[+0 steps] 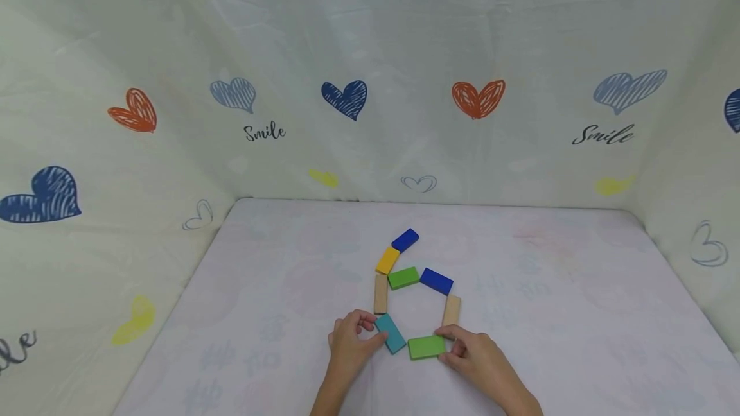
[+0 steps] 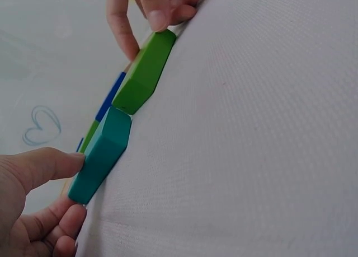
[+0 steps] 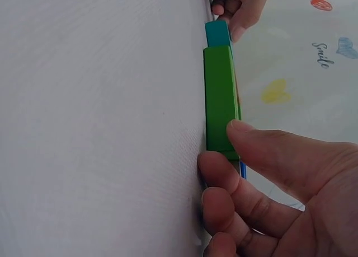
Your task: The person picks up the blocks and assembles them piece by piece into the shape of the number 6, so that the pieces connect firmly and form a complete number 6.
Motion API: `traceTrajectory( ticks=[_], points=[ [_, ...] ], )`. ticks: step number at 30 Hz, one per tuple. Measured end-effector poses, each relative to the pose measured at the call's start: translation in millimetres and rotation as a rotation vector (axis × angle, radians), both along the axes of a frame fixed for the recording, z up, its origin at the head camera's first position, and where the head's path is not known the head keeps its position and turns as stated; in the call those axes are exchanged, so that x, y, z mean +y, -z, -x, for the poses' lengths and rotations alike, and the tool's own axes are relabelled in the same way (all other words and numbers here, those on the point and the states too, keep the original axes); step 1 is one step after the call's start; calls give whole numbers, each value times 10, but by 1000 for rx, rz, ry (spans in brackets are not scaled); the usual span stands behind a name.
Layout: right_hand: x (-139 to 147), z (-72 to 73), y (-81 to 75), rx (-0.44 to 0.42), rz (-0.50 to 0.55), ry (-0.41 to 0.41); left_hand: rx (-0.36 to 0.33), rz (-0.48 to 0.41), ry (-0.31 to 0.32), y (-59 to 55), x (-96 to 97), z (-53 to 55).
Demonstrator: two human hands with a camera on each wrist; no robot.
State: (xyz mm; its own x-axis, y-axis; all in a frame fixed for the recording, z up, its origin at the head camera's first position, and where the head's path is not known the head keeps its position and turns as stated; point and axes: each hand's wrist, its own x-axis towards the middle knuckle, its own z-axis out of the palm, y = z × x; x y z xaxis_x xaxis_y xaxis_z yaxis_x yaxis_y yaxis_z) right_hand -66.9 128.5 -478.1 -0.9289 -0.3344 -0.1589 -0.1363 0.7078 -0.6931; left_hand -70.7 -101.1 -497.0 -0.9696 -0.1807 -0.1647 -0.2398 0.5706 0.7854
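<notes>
My left hand (image 1: pixel 349 344) pinches a teal wooden block (image 1: pixel 390 334) at its left end, thumb on one side and fingers at the other. Beside it my right hand (image 1: pixel 482 363) holds the right end of a green block (image 1: pixel 426 347) between thumb and fingers. In the left wrist view, the teal block (image 2: pixel 100 156) and the green block (image 2: pixel 146 72) lie nearly end to end on the table. The right wrist view shows the right thumb (image 3: pixel 268 148) against the green block (image 3: pixel 220 100), with the teal block (image 3: pixel 217 34) beyond.
More blocks form a ring with the held ones: a natural wood block (image 1: pixel 380 294), a green one (image 1: pixel 403 278), a blue one (image 1: pixel 436 281) and another natural one (image 1: pixel 452 309). A yellow block (image 1: pixel 388 260) and a blue block (image 1: pixel 405 240) curve away behind. Patterned cloth (image 1: pixel 405 31) surrounds the white table (image 1: pixel 277 262).
</notes>
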Motion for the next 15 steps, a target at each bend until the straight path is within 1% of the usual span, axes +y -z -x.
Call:
traceTrajectory(
  ticks=[9, 15],
  points=[
    [6, 9, 11, 2, 6, -9, 2, 7, -5, 0, 2, -1],
    [8, 14, 21, -13, 5, -3, 8, 19, -10, 2, 9, -2]
  ],
)
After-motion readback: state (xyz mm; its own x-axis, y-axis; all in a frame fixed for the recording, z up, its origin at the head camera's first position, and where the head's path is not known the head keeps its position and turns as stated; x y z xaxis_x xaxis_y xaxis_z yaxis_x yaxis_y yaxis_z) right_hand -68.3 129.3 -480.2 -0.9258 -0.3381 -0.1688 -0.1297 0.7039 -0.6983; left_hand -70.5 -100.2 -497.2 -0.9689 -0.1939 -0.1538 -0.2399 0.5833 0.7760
